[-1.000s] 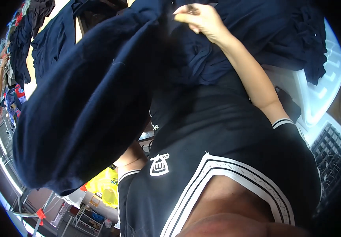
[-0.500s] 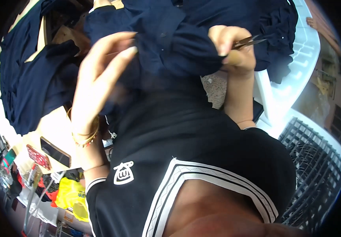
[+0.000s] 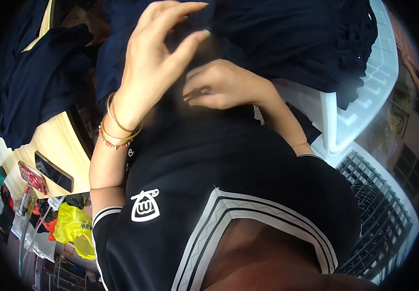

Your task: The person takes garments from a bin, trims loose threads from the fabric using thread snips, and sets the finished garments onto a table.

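Observation:
My left hand (image 3: 156,58) is raised over a dark navy garment (image 3: 115,58), its thumb and fingers apart with nothing seen between them. Below it and to its right, my right hand (image 3: 224,86) is closed in front of my body. It holds small thread snips (image 3: 195,93). Only a dark bit of them shows between the fingers now, while their pointed blades were plain in the earlier picture. Motion smears the fabric around both hands. More navy garments (image 3: 282,43) lie heaped to the right of my hands.
A white plastic crate (image 3: 386,63) stands at the right by the heap, with a grey lattice basket (image 3: 364,199) nearer me. On the left, a wooden table (image 3: 71,140) bears navy cloth (image 3: 39,82), a dark phone (image 3: 54,172) and a red-cased phone (image 3: 33,178). A yellow bag (image 3: 73,223) sits beyond its edge.
My right hand has come left and toward my body with the snips, away from the bunched navy fabric. My left hand has moved up and to the right.

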A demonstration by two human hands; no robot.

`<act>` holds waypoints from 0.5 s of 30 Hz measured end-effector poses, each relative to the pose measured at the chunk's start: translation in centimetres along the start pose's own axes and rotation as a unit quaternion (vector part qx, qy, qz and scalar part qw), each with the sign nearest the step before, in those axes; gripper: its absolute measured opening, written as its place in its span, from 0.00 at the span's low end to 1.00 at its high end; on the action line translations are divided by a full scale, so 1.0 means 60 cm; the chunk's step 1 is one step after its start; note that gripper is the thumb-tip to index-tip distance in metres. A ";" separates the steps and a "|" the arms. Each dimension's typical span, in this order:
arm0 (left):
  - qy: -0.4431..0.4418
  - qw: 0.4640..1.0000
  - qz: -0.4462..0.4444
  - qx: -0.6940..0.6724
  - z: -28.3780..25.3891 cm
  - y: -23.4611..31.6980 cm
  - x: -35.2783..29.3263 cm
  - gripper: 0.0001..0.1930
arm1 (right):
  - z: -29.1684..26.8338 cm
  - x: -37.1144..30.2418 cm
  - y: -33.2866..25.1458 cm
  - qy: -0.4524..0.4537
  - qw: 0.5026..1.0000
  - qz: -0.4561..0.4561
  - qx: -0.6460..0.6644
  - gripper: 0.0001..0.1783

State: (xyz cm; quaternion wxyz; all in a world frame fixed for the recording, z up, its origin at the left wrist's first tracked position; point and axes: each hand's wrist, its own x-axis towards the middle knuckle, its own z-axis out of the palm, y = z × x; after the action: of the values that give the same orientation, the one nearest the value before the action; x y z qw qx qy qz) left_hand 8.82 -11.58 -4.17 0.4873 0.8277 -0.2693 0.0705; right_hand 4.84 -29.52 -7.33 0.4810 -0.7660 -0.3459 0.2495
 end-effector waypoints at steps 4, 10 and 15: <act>-0.090 0.985 0.042 0.139 0.016 -0.037 -0.005 0.21 | 0.032 0.020 0.025 -0.012 0.997 0.044 -0.055 0.08; -0.038 0.996 -0.076 0.025 0.012 -0.064 -0.027 0.09 | 0.027 0.007 0.034 -0.005 1.000 0.029 0.003 0.08; -0.003 0.990 -0.131 -0.057 -0.018 -0.066 -0.031 0.09 | -0.023 -0.006 0.005 0.234 0.962 0.029 0.134 0.25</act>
State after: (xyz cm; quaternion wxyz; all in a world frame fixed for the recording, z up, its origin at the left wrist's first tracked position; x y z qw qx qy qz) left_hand 9.43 -8.48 -7.37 0.5377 0.8269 -0.1641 -0.0120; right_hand 5.67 -30.67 -6.99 0.6396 -0.7410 -0.1646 0.1212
